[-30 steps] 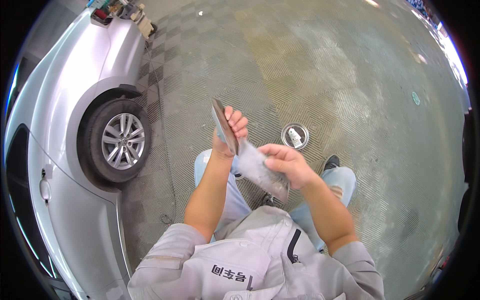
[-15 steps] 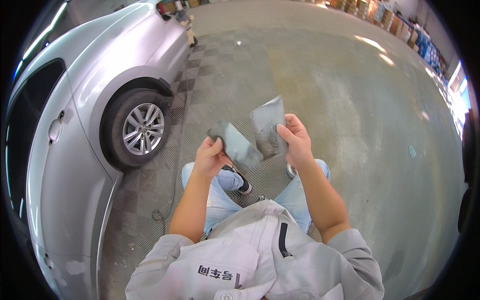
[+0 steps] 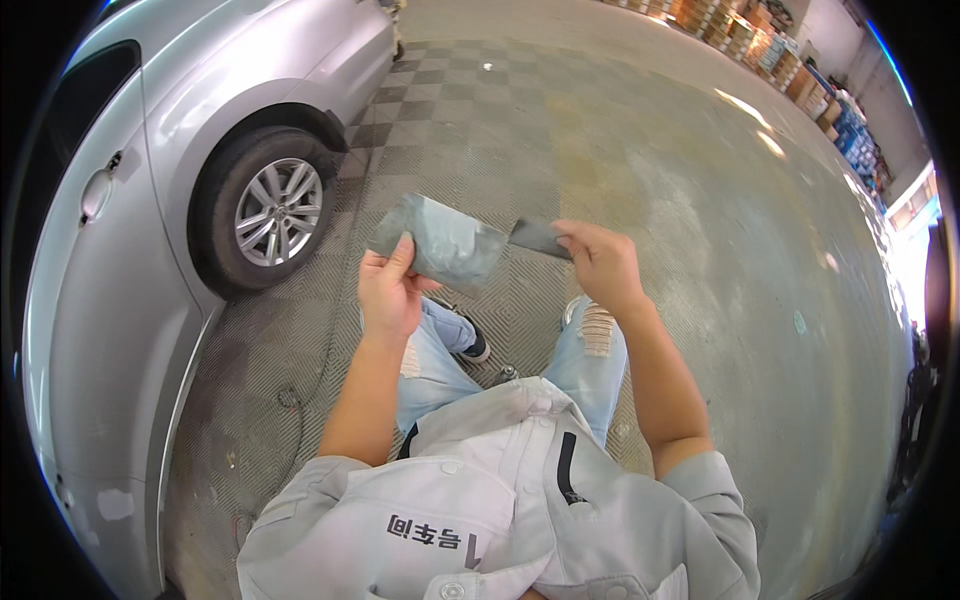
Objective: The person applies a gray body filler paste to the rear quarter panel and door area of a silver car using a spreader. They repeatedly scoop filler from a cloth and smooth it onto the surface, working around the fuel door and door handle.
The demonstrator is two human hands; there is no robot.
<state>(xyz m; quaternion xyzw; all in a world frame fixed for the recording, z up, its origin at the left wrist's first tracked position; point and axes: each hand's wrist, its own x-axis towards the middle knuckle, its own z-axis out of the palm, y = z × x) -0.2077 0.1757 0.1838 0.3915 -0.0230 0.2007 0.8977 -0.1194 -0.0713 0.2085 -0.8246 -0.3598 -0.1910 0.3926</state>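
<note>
In my left hand (image 3: 393, 290) is a pale grey-green, flat, bendy sheet (image 3: 440, 240) with darker, smudged edges, pinched between thumb and fingers. The kind of sheet cannot be made out. Just right of it, my right hand (image 3: 607, 262) grips a dark grey sheet (image 3: 538, 237), which shows as a narrow strip. Its left end lies close to the first sheet's right edge; whether they touch I cannot tell. Both sheets are held up in front of me, above my knees.
A silver car (image 3: 170, 170) with a rear wheel (image 3: 280, 212) stands close on my left. A thin cable (image 3: 318, 372) runs along the ribbed floor tiles (image 3: 400, 130) beside it. Stacked cardboard boxes (image 3: 740, 38) line the far right wall.
My left hand's sheet has moved up and left and lies flatter to view. The right hand has risen slightly, and its sheet has turned from a broad face to a narrow strip.
</note>
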